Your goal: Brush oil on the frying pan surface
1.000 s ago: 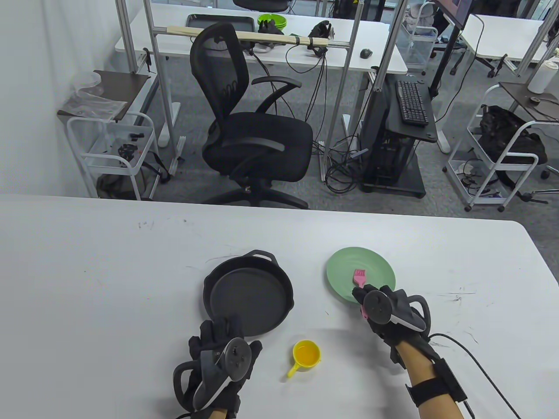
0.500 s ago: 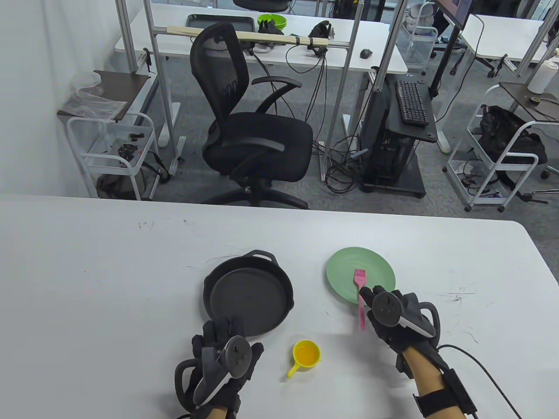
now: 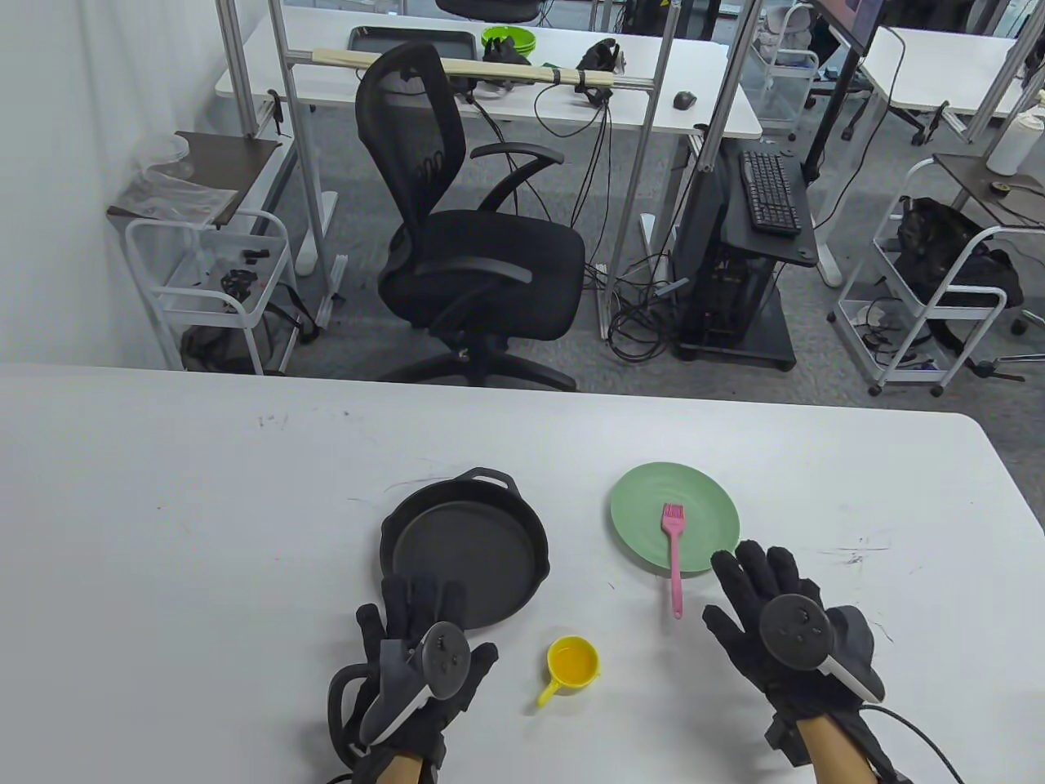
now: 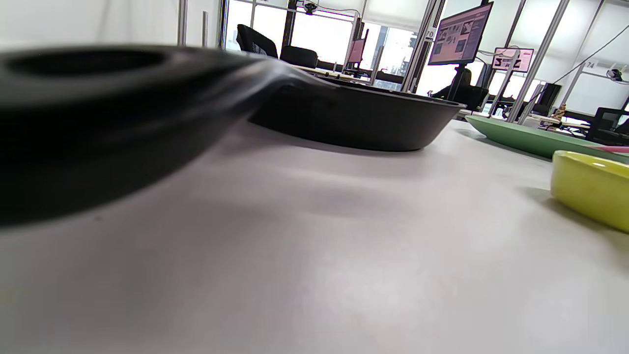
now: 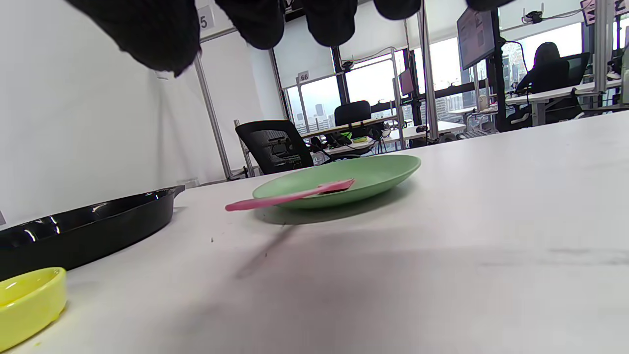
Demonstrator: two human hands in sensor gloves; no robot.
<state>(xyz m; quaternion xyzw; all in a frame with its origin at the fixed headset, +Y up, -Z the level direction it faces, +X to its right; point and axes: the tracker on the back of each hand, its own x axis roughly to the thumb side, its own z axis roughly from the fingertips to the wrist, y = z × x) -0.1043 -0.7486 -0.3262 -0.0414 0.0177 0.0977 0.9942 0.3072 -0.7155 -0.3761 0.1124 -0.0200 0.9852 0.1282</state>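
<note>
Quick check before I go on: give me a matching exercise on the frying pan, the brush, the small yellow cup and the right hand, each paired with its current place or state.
Things:
1. frying pan
2. brush
3. yellow cup
4. right hand

Places or states:
A. bristles on the green plate, handle sticking out over the plate's near rim
B. open, flat, holding nothing, to the right of the pink handle
C. on the table near the person, between the two hands
D. on the table to the left of the green plate, its near edge under the left hand

Pairs: 1-D, 2-A, 3-C, 4-B
</note>
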